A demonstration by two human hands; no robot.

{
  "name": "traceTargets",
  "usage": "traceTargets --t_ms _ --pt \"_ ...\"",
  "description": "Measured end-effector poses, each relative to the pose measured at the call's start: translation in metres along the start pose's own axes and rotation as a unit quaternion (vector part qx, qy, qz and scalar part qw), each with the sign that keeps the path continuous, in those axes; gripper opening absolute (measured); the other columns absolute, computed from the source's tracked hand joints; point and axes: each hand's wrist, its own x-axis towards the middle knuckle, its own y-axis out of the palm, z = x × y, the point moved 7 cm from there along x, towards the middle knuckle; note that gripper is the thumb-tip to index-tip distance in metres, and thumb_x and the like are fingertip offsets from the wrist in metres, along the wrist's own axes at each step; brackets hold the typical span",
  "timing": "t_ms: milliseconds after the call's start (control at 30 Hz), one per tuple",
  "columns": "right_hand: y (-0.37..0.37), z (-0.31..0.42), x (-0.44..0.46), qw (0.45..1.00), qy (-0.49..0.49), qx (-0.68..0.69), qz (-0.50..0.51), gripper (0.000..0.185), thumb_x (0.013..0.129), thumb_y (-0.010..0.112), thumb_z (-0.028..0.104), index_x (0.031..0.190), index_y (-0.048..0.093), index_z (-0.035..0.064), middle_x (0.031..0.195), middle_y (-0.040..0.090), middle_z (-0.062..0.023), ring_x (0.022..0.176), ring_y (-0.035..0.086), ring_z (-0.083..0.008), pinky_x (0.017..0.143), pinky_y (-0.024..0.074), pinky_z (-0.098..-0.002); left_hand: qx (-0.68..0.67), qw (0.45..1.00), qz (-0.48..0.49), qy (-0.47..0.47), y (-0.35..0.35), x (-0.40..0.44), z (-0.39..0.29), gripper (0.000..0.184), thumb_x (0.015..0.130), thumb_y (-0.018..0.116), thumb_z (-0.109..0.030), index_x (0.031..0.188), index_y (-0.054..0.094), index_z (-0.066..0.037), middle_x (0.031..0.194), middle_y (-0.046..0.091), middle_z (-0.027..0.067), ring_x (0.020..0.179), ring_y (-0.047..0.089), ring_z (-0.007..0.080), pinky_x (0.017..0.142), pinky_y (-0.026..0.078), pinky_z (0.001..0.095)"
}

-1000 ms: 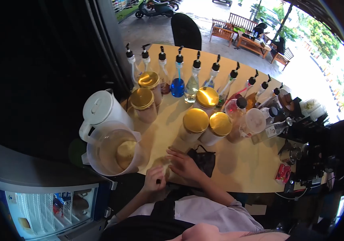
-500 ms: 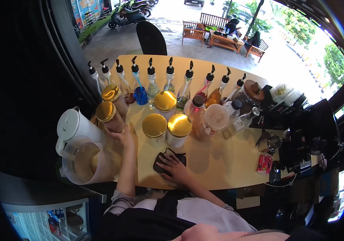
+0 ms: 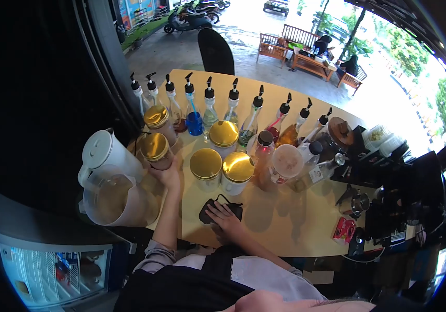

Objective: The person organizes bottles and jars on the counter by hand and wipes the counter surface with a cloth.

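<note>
Gold-lidded jar [image 3: 156,148] stands in the head view just right of the white pitcher [image 3: 109,153], the left hand [image 3: 164,174] wrapped around its lower side; its contents look brownish through the wall. The pitcher's lid is on, so what it holds is hidden. Nearer the person than the pitcher, and overlapping it in view, is a translucent jug [image 3: 115,212], open at the top; I cannot tell what, if anything, is in it.

Beyond the pitcher, a row of pump bottles runs away to its right: one has blue liquid [image 3: 194,126], others green [image 3: 246,136], red [image 3: 275,128] and amber [image 3: 288,135]. Well right of the pitcher, three more gold-lidded jars [image 3: 207,169] stand grouped, the front two pale inside.

The right hand [image 3: 225,217] lies on a black cloth item [image 3: 207,212], right of the pitcher and nearer the person, fingers stretched over it; whether they pinch it, I cannot tell.
</note>
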Motion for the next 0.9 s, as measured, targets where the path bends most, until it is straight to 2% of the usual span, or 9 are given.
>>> traceTargets --t_ms 33,200,300,433,500,533,600,733,900 --pt "0.003 -0.003 0.0 1.0 0.002 -0.001 -0.011 0.055 0.085 0.067 0.02 0.136 0.053 0.0061 0.147 0.049 -0.0117 0.141 0.04 -0.0302 0.117 0.0303 -0.0468 -0.013 1.0 -0.004 -0.007 -0.005 -0.009 -0.003 0.094 0.063 0.089 -0.012 0.136 0.033 0.008 0.133 0.041 0.0225 0.127 0.044 0.0338 0.109 0.034 0.0438" --pt "0.013 -0.008 0.003 0.998 0.024 0.027 -0.046 0.049 0.087 0.066 0.017 0.134 0.056 0.0063 0.144 0.052 -0.0127 0.138 0.043 -0.0318 0.115 0.0318 -0.0483 0.065 0.995 0.048 0.055 -0.043 -0.039 -0.016 0.091 0.065 0.089 -0.015 0.136 0.034 0.005 0.13 0.044 0.0202 0.126 0.045 0.0309 0.105 0.038 0.0412" --pt "0.018 -0.011 0.007 0.997 0.066 0.019 -0.042 0.05 0.09 0.063 0.019 0.137 0.053 0.0053 0.146 0.049 -0.0139 0.14 0.04 -0.0324 0.116 0.0302 -0.0487 -0.019 0.983 0.162 -0.081 -0.061 -0.063 -0.01 0.089 0.065 0.089 -0.015 0.133 0.035 0.001 0.129 0.047 0.0158 0.121 0.049 0.0267 0.104 0.039 0.0395" --pt "0.018 -0.003 0.022 0.997 0.07 0.005 -0.025 0.05 0.092 0.059 0.021 0.137 0.051 0.0011 0.147 0.047 -0.0158 0.142 0.038 -0.032 0.117 0.0273 -0.0475 -0.061 0.975 0.188 -0.103 -0.099 -0.09 0.0 0.074 0.066 0.089 -0.015 0.125 0.046 0.001 0.12 0.055 0.0139 0.111 0.057 0.0248 0.096 0.047 0.0369" --pt "0.023 -0.003 0.031 0.998 0.062 -0.002 -0.011 0.052 0.093 0.057 0.019 0.139 0.048 -0.002 0.15 0.043 -0.0185 0.143 0.035 -0.0328 0.118 0.0254 -0.0473 -0.037 0.94 0.294 -0.169 -0.109 -0.108 0.01 0.061 0.066 0.089 -0.015 0.116 0.057 0.001 0.107 0.066 0.0122 0.098 0.066 0.0226 0.086 0.052 0.0346" --pt "0.026 -0.003 0.035 0.998 0.058 0.002 -0.008 0.052 0.093 0.057 0.019 0.139 0.048 -0.002 0.15 0.043 -0.0185 0.143 0.035 -0.0328 0.118 0.0254 -0.0473 -0.034 0.941 0.289 -0.17 -0.119 -0.11 0.006 0.061 0.066 0.089 -0.015 0.116 0.057 0.001 0.107 0.066 0.0122 0.098 0.066 0.0226 0.086 0.052 0.0346" --pt "0.033 -0.004 0.043 0.998 0.062 -0.024 0.012 0.054 0.092 0.056 0.017 0.141 0.045 -0.0036 0.151 0.04 -0.0202 0.144 0.034 -0.0333 0.118 0.0254 -0.0473 0.065 0.951 0.303 0.016 -0.134 -0.113 -0.024 0.054 0.066 0.09 -0.017 0.109 0.063 0.0 0.1 0.071 0.0105 0.092 0.07 0.0208 0.084 0.054 0.0341" --pt "0.045 0.0 0.061 0.999 0.016 -0.019 0.035 0.058 0.088 0.06 0.013 0.142 0.044 -0.0008 0.152 0.039 -0.0201 0.144 0.033 -0.036 0.118 0.0267 -0.0497 0.049 0.941 0.333 0.032 -0.154 -0.122 -0.041 0.064 0.065 0.091 -0.02 0.119 0.062 -0.001 0.113 0.07 0.0123 0.105 0.069 0.0198 0.091 0.054 0.0345" --pt "0.05 0.019 0.093 0.997 -0.055 0.021 0.047 0.06 0.086 0.058 0.014 0.144 0.044 0.0052 0.153 0.038 -0.017 0.144 0.033 -0.0344 0.118 0.0263 -0.0479 -0.073 0.894 0.421 -0.136 -0.162 -0.132 -0.023 0.072 0.069 0.089 -0.016 0.129 0.054 -0.002 0.118 0.068 0.0107 0.108 0.067 0.0201 0.094 0.054 0.0357"
